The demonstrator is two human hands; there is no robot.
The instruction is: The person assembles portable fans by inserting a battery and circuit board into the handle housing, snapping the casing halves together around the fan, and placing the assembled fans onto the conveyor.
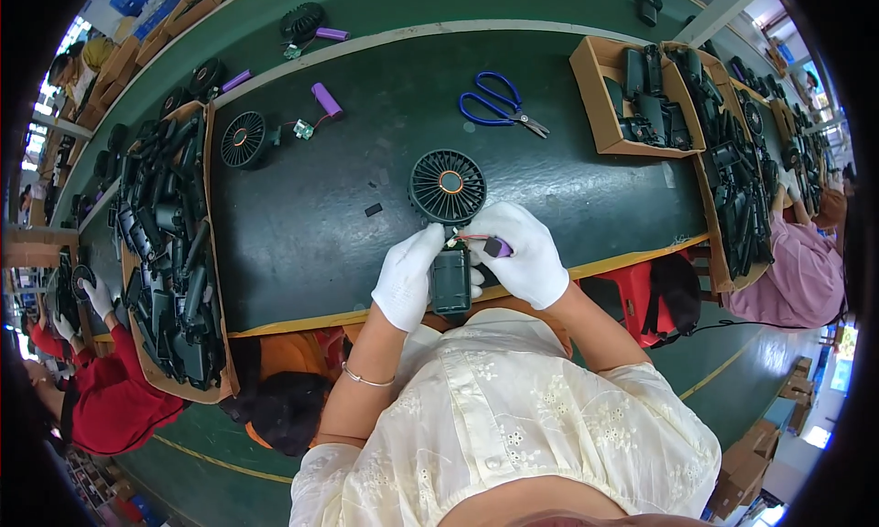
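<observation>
A small dark green handheld fan lies at the near edge of the table, its round slatted head (448,187) pointing away from me and its open handle housing (450,282) toward me. My left hand (409,272), in a white glove, grips the fan around its neck, thumb and fingers closed there. In my right hand (522,255), also gloved, is a purple cylindrical battery (497,247) pinched between the fingers. A red wire runs from the battery to the fan's neck, where a small pale connector shows. The fingertips partly hide this spot.
Blue-handled scissors (505,108) lie ahead. Farther left are another fan (244,141), a circuit board (303,130) and a purple battery (326,100). Boxes of dark plastic parts stand left (218,252) and right (595,97). A small black piece (374,210) lies nearby. Other people sit at both sides.
</observation>
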